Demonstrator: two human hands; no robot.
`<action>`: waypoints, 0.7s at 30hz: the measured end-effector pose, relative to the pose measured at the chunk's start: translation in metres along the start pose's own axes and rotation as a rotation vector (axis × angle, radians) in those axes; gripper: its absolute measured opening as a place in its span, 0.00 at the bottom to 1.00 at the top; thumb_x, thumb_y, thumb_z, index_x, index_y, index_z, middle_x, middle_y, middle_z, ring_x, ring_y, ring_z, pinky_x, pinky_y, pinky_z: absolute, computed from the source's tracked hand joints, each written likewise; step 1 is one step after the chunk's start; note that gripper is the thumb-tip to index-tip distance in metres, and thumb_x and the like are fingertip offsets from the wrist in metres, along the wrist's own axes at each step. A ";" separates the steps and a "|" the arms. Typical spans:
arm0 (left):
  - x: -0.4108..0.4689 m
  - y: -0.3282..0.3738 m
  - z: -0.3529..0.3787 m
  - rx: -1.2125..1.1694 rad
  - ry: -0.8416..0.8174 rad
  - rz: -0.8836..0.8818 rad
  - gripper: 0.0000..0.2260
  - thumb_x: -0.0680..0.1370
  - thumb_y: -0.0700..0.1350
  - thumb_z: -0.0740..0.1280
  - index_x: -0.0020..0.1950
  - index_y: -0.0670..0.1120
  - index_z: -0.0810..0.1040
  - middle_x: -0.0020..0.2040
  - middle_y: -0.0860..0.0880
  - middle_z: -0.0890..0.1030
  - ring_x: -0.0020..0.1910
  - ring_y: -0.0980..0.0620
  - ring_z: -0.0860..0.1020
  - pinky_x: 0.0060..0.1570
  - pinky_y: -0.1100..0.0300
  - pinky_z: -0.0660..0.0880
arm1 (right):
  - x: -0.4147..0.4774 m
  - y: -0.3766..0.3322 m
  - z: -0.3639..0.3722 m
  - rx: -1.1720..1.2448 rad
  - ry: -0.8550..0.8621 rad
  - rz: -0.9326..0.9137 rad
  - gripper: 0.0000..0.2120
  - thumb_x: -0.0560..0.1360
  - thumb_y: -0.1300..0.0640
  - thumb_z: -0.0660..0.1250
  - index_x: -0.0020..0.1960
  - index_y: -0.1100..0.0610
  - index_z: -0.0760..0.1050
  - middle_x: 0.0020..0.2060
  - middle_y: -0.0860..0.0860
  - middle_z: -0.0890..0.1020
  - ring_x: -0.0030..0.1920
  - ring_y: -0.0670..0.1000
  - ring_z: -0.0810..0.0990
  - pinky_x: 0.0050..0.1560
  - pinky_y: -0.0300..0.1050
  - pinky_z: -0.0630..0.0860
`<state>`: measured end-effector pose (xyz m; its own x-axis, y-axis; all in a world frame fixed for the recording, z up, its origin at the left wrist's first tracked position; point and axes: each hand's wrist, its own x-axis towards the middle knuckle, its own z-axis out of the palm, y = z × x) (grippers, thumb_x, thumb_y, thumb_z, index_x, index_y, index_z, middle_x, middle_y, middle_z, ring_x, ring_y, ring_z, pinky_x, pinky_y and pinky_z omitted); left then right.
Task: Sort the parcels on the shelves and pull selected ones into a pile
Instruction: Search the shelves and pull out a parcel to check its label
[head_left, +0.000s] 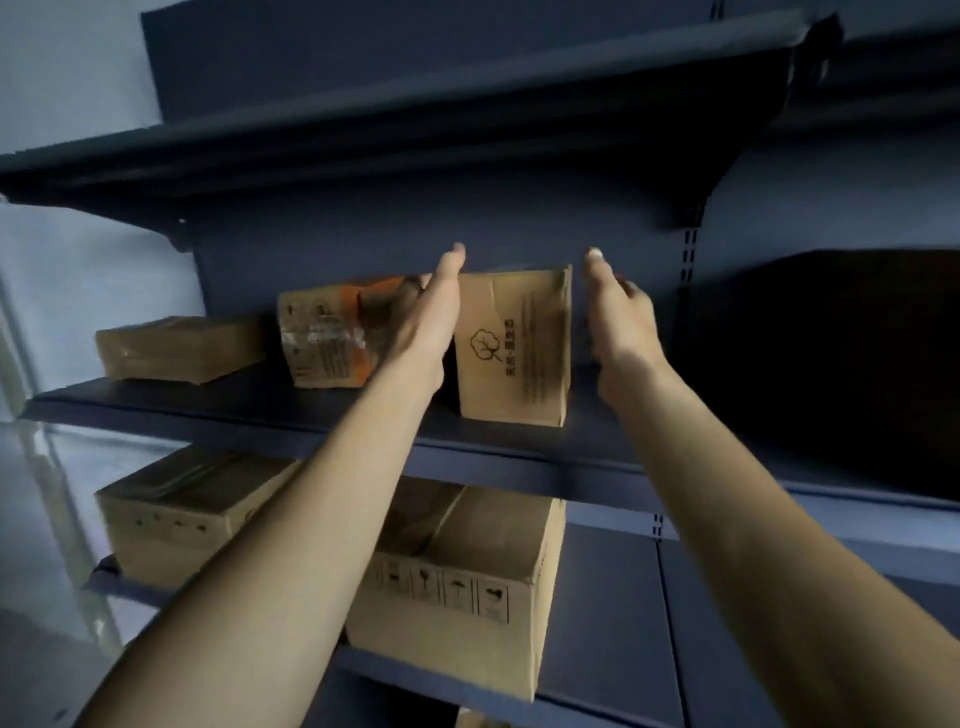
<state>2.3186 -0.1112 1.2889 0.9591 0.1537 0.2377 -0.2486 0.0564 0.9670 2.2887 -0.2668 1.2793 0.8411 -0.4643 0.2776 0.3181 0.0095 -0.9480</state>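
Observation:
An upright brown carton with a tree logo (514, 348) stands on the middle shelf (311, 415). My left hand (434, 312) reaches along its left side, thumb up over the top edge and fingers behind, between it and an orange-printed carton (324, 338). On the carton's right side, my right hand (621, 317) is a small gap away, fingers loosely curled. Neither hand plainly grips the carton. A flat brown parcel (179, 348) lies at the far left of the same shelf.
The shelf below holds two larger cartons, one at the left (171, 519) and one in the middle (467, 587). A dark shelf (415, 98) overhangs above. To the right, the neighbouring bay (831, 374) is dark. A pale wall (62, 280) lies at the left.

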 end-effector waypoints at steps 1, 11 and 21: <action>0.013 0.000 0.001 0.023 -0.065 -0.046 0.35 0.76 0.71 0.66 0.77 0.55 0.67 0.77 0.51 0.70 0.74 0.46 0.70 0.74 0.45 0.66 | 0.004 -0.001 0.007 -0.022 0.003 0.021 0.19 0.82 0.37 0.62 0.53 0.54 0.75 0.42 0.47 0.77 0.42 0.48 0.75 0.41 0.44 0.69; 0.061 -0.034 -0.013 -0.295 -0.353 0.019 0.12 0.69 0.42 0.71 0.50 0.53 0.80 0.55 0.47 0.85 0.57 0.46 0.82 0.54 0.50 0.77 | -0.006 0.017 0.040 0.057 0.192 -0.179 0.14 0.77 0.46 0.70 0.57 0.53 0.76 0.52 0.53 0.84 0.51 0.53 0.83 0.53 0.52 0.81; 0.049 -0.074 -0.020 -0.154 -0.448 0.385 0.23 0.71 0.23 0.67 0.55 0.49 0.71 0.52 0.51 0.82 0.47 0.65 0.80 0.49 0.66 0.77 | -0.023 0.033 0.063 -0.289 0.219 -0.392 0.49 0.67 0.39 0.77 0.79 0.48 0.55 0.71 0.51 0.64 0.71 0.46 0.64 0.74 0.49 0.65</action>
<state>2.3813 -0.0881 1.2274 0.7518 -0.2372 0.6152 -0.5732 0.2261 0.7876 2.3077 -0.1999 1.2512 0.5623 -0.5586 0.6097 0.4309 -0.4314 -0.7926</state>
